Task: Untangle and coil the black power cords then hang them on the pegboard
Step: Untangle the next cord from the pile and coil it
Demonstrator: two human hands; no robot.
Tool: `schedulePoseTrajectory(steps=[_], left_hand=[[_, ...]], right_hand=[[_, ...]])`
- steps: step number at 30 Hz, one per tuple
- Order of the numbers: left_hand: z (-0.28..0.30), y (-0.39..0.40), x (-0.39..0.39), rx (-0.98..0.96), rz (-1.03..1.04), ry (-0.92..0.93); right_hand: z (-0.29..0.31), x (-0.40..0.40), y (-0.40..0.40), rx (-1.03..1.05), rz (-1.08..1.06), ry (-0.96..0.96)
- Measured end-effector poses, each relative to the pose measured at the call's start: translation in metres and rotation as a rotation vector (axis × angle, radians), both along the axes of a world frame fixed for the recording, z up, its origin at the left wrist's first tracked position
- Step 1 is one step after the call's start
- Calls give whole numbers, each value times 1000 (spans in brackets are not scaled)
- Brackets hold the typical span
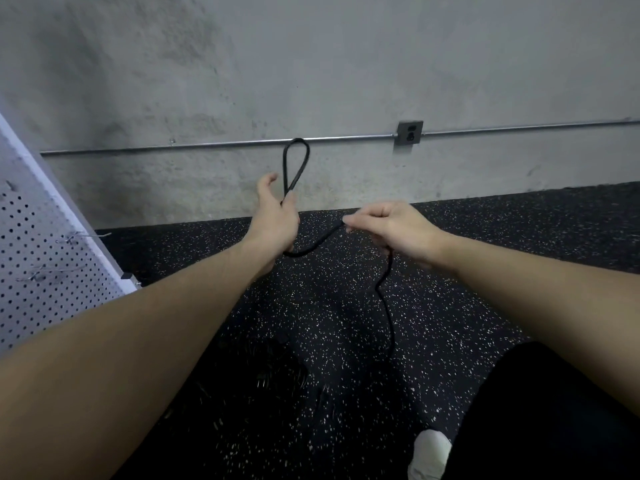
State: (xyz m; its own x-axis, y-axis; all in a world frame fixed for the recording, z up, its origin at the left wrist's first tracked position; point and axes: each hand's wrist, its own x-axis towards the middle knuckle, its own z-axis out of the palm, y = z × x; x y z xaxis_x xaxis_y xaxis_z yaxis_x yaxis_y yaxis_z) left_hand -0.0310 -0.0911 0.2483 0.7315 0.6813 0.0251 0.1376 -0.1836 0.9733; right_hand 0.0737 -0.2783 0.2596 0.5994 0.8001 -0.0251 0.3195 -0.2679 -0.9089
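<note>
Black power cord [385, 299] is trailing up off the floor [346, 341] thru both my grips: left hand [277, 220] clasping a loop standing upright, right hand [388, 226] pinching the cord w/ thumb & forefinger. Pegboard [41, 244] leaning at far left.

Matt rubbery cord [296, 161], rough concrete wall [311, 64], speckled rubber floor [346, 323].
</note>
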Motion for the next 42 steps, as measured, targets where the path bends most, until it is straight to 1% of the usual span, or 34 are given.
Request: schedulePoseTrajectory(steps=[3, 5, 6, 8, 10, 11, 12, 13, 15, 16, 18, 20, 21, 23, 25, 27, 29, 32, 34, 35, 38, 40, 42], left_hand=[[2, -10, 2, -1, -47, 31], [2, -15, -1, -34, -87, 7], [3, -17, -2, -52, -96, -16], [3, -22, -4, -59, -102, -45], [0, -27, -4, -10, -108, -40], [-2, -30, -3, 22, -107, -31], [-3, -32, -3, 41, -115, -23], [-4, -34, -3, 37, -141, -17], [-4, -37, -4, -47, -226, -25], [-3, -40, -4, -97, -266, -33], [0, -48, -3, -115, -311, -24], [3, -54, -4, -89, -342, 6], [4, -56, -6, -61, -357, 24], [1, -60, -7, 25, -366, 48], [-2, -64, -4, 84, -329, 13], [-3, -64, 0, 106, -292, -19], [-3, -64, 0, 85, -275, -49], [-7, -62, -2, 20, -282, -74], [-13, -61, -5, -27, -313, -84], [-14, -61, -6, -38, -326, -86], [-14, -64, -7, -84, -388, -99], [-11, -70, -7, -123, -427, -116], [-8, -78, -7, -151, -470, -125]], right_hand=[[9, -3, 3, 129, -113, -65], [16, -4, 6, 149, -159, -46], [18, -3, 7, 147, -179, 12], [19, 1, 7, 144, -171, 194], [19, 3, 6, 206, -108, 370], [19, 3, 5, 241, -97, 395], [20, 3, 5, 265, -118, 353], [21, 3, 5, 278, -168, 256], [23, 2, 8, 307, -302, 50], [23, 3, 9, 334, -352, -2], [22, 6, 9, 399, -383, 9], [19, 5, 9, 459, -352, 103], [19, 3, 10, 476, -337, 114], [18, -1, 13, 505, -334, 51], [16, -2, 18, 559, -352, 38], [15, 1, 22, 580, -410, 110], [16, 3, 22, 526, -454, 172], [16, 2, 18, 385, -409, 222], [16, -2, 17, 344, -383, 270], [16, -3, 17, 374, -377, 323], [20, -4, 20, 560, -338, 523], [25, -4, 21, 631, -317, 599], [28, -4, 22, 659, -334, 642]])
